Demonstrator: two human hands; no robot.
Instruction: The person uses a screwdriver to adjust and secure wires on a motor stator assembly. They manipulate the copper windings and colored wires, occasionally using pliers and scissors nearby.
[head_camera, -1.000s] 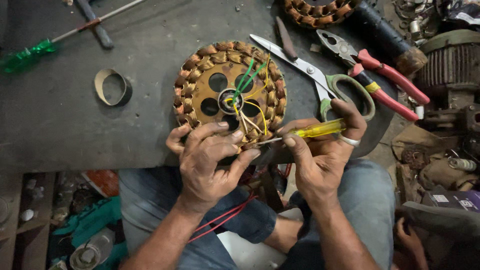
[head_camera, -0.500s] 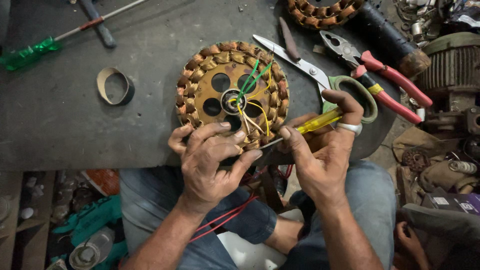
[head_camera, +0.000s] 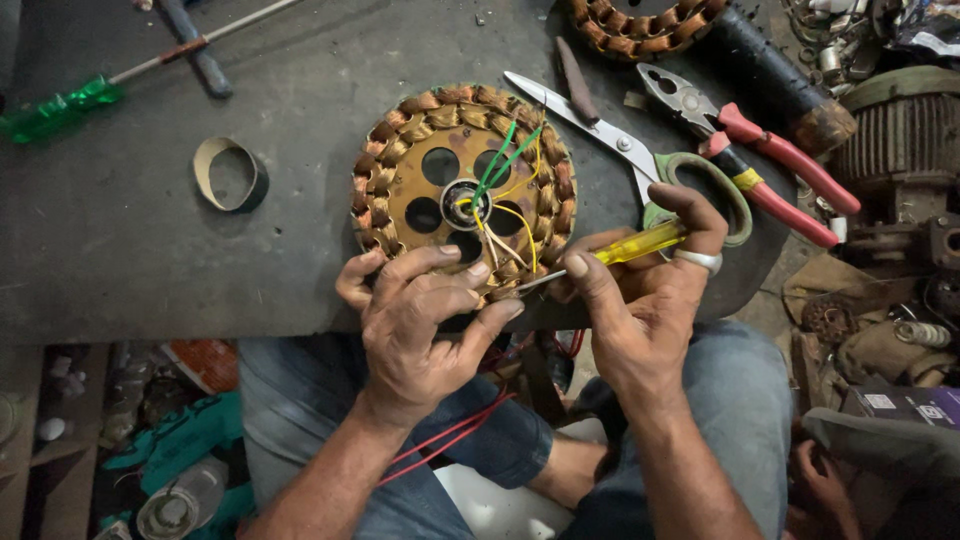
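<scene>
All places are told from the scissors (head_camera: 640, 160), which lie open on the dark surface (head_camera: 120, 240) with grey blades and green handle loops. Just right of them rest red-handled pliers (head_camera: 760, 160). Touching their upper blade is a small brown-handled tool (head_camera: 577, 82). Above them sits a second copper-wound ring (head_camera: 640, 25), partly cut off. Far left lies a loop of tan tape (head_camera: 228, 173). Farther up-left lies a green-handled screwdriver (head_camera: 60, 108), crossed by a dark tool (head_camera: 195, 50)

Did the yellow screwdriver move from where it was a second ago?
Barely. The yellow screwdriver stays beside the scissors' green handle, tip at the coil disc edge.
</scene>
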